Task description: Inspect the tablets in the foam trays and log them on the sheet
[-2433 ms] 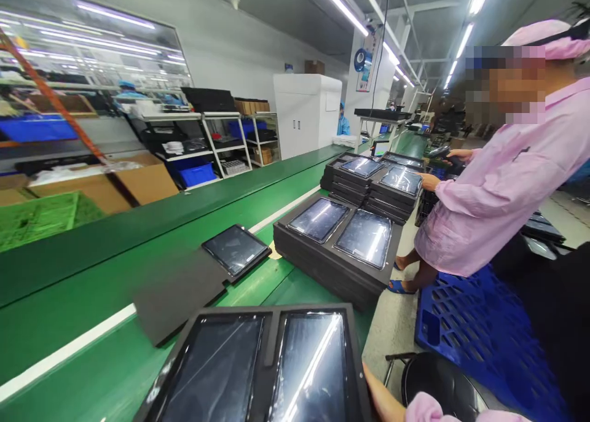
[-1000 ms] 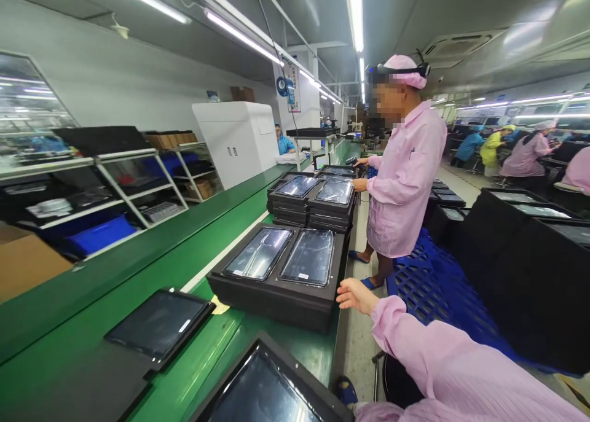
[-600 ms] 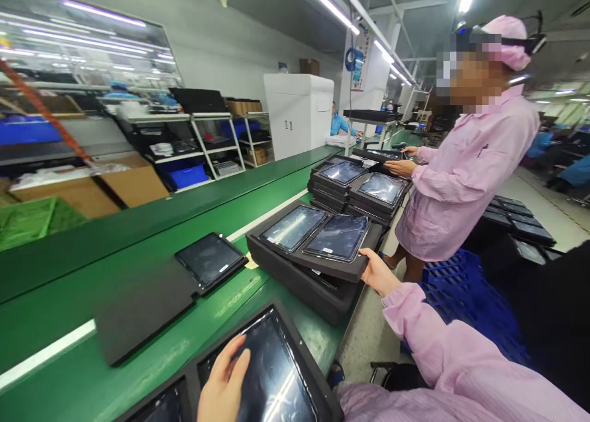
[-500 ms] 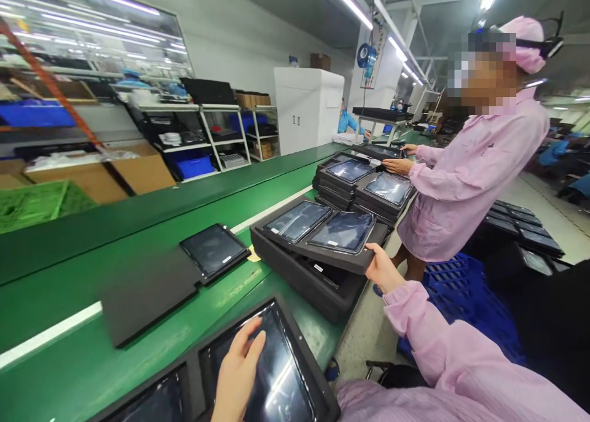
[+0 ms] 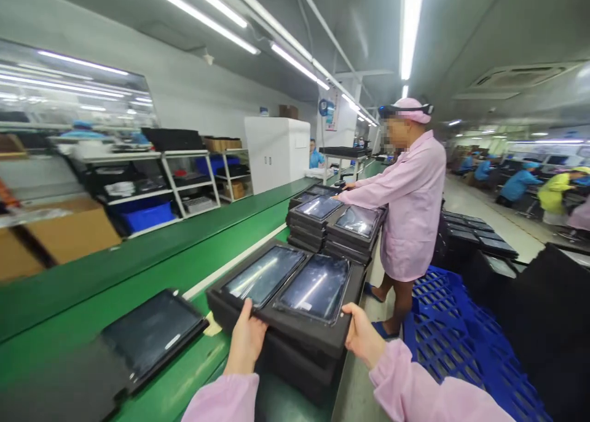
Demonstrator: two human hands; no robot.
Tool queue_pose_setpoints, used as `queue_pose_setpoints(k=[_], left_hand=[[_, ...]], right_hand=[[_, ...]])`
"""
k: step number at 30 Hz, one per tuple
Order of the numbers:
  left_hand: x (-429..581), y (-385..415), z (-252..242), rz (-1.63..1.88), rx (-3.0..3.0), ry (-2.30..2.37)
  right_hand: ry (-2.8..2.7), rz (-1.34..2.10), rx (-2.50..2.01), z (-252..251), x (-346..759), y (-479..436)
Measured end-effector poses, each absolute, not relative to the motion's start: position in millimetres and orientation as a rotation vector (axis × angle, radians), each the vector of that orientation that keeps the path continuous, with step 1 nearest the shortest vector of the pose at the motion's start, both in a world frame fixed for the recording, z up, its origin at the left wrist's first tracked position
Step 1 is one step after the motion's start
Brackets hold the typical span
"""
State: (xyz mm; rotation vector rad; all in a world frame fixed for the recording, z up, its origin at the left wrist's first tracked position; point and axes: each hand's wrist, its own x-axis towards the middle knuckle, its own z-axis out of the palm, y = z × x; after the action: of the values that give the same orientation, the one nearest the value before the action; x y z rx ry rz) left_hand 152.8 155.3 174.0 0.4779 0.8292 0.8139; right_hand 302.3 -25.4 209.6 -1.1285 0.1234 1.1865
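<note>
Both sleeves were cut off by the near frame edge. The left hand (image 5: pixel 246 342) and right hand (image 5: pixel 364 342) each gripped the near rim of the tray (image 5: pixel 299 335), thumbs on top, the other fingers hidden beneath. The tray carried two tablets (image 5: pixel 318 287) and topped a stack (image 5: pixel 299 370) at the right edge of the bench (image 5: pixel 203 259). A lone tablet (image 5: pixel 152 333) lay to the left, with bare green beyond it. To the right, a narrow floor strip met a pallet (image 5: pixel 461 324). Farther on, a co-worker (image 5: pixel 410 207) stood at more stacks (image 5: pixel 336 241).
</note>
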Motion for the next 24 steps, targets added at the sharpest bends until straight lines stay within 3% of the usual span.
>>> queue_pose_setpoints(k=[6, 13, 18, 24], left_hand=[[168, 189, 172, 0.857, 0.382, 0.958], [165, 169, 167, 0.968, 0.297, 0.963], [152, 162, 198, 1.139, 0.257, 0.891], [116, 174, 287, 1.314, 0.316, 0.707]], right_hand=[[0.021, 1.166, -1.12, 171, 304, -54], [-0.131, 0.958, -1.147, 161, 321, -73], [-0.219, 0.946, -1.191, 192, 324, -64], [-0.31, 0.964, -1.205, 270, 333, -26]])
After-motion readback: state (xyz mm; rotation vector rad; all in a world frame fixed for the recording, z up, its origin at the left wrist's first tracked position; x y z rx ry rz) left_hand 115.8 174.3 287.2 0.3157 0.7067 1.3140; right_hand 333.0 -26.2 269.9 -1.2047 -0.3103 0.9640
